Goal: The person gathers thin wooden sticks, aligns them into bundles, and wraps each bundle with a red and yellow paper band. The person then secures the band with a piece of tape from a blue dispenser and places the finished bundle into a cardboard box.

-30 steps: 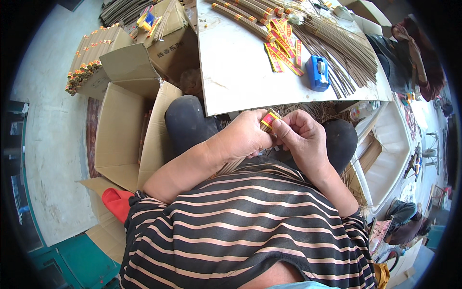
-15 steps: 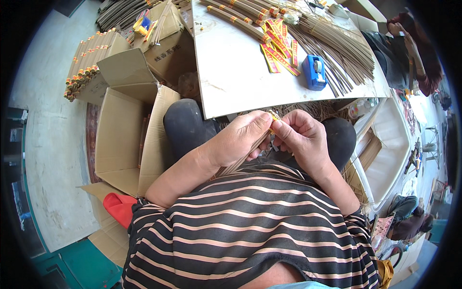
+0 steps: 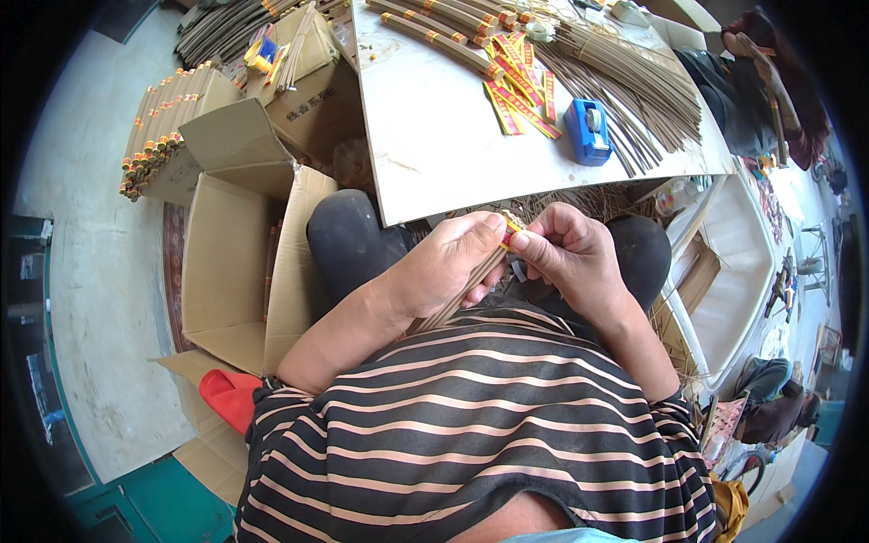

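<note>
My left hand (image 3: 442, 270) is closed around a bundle of thin brown incense sticks (image 3: 453, 305), which slants from my lap up to the right. Near the bundle's upper end sits a red and yellow paper label (image 3: 510, 233). The thumb and fingers of my right hand (image 3: 575, 249) pinch this label against the sticks. My left thumb presses just beside it. A small pale, shiny strip shows below the right fingertips; I cannot tell what it is. The palm sides of both hands are hidden.
Ahead, a white table (image 3: 425, 172) bears loose labels (image 3: 520, 90), a blue tape dispenser (image 3: 588, 132), loose incense sticks (image 3: 634, 86) and banded bundles (image 3: 434, 38). An open cardboard box (image 3: 226, 262) stands at my left, with stacked bundles (image 3: 167, 118) beyond. Another person (image 3: 769, 90) sits at the far right.
My right fingers have shifted slightly, and more of the label at the bundle's end shows. The view has moved a little; both hands keep their hold.
</note>
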Tool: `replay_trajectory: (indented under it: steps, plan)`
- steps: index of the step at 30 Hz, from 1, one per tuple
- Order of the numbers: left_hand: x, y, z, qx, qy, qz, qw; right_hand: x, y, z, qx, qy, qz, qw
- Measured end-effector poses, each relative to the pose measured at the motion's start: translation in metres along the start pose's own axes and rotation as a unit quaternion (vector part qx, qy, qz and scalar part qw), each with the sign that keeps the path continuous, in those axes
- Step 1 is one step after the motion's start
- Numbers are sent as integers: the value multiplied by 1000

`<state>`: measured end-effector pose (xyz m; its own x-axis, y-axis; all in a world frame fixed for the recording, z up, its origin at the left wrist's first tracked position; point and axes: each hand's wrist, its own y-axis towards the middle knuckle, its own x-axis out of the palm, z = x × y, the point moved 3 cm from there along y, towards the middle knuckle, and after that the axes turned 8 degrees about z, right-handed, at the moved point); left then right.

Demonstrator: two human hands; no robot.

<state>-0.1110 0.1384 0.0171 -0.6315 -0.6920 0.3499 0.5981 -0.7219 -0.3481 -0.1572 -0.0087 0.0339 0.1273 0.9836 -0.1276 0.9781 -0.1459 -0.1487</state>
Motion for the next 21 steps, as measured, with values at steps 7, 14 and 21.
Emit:
replay_trajectory:
  steps: [7,14,21]
  plan:
    - [2,1,0,-17,-17,5,1000,-4,6,6,-8,-2,-6,1000]
    - [4,1,-1,-19,-8,5,1000,-9,8,11,14,56,-35,998]
    - [5,0,-2,-4,14,11,1000,-9,9,12,6,35,-39,999]
